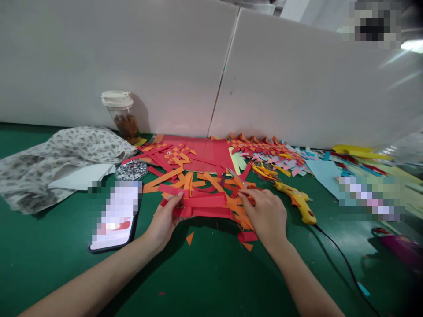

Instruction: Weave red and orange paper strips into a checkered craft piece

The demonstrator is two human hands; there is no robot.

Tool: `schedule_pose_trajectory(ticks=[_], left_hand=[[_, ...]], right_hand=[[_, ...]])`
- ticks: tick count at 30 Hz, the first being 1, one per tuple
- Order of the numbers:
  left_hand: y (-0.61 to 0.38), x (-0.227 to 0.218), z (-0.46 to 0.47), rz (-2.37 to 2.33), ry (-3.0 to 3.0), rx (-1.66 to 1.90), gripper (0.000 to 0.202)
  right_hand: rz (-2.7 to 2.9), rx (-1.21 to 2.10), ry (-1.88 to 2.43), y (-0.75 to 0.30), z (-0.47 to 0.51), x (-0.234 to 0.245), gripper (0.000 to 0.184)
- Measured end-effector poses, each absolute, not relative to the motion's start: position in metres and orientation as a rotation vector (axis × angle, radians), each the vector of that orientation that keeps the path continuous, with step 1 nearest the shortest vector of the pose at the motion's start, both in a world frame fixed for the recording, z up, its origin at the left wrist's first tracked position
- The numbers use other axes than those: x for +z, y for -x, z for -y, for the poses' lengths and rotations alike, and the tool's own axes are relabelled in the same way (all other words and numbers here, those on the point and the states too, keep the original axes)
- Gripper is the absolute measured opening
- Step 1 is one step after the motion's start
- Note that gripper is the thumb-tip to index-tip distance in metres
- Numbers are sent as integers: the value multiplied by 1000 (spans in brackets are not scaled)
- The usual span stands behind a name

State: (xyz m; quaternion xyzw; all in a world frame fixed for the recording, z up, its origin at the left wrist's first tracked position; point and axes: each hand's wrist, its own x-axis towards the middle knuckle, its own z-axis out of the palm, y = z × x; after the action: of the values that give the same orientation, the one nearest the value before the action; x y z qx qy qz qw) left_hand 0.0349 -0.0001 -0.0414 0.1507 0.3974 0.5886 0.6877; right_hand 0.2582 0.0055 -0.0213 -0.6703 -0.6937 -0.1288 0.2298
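My left hand (168, 216) is closed on a piece of red and orange paper strips (206, 201), its thumb lying on top. The red strips run sideways and a folded orange strip crosses them near the thumb. My right hand (266, 213) is closed just right of this piece, fingers curled down around a pair of scissors (238, 178). The metal blades point away, up and left; the fingers hide most of the handle. Under and behind both hands lie loose orange strips (165, 179) and red strips.
Left of me lie a phone (115, 215), a patterned cloth (76, 145) and a lidded cup (124, 119). A red sheet (208, 152) is at the back. Right are a yellow glue gun (299, 200) with its cord, blue paper (327, 178) and a purple object (401, 248). A white partition (148, 66) stands behind.
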Motion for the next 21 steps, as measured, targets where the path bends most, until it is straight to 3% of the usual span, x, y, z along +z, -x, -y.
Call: schedule_pose_trajectory(ticks=[5, 9, 16, 21], left_hand=[[-37, -40, 0, -882, -326, 1328, 17], [-38, -40, -1, -962, -272, 1346, 15], [-41, -40, 1, -1010, -288, 1319, 19], [-41, -50, 5, -1027, -420, 1229, 22]], right_hand=[[1251, 256, 1561, -249, 1, -8, 25], [1003, 368, 1314, -238, 9, 1, 23], [1322, 922, 1385, -210, 18, -9, 22], [1379, 1079, 1442, -193, 16, -20, 25]])
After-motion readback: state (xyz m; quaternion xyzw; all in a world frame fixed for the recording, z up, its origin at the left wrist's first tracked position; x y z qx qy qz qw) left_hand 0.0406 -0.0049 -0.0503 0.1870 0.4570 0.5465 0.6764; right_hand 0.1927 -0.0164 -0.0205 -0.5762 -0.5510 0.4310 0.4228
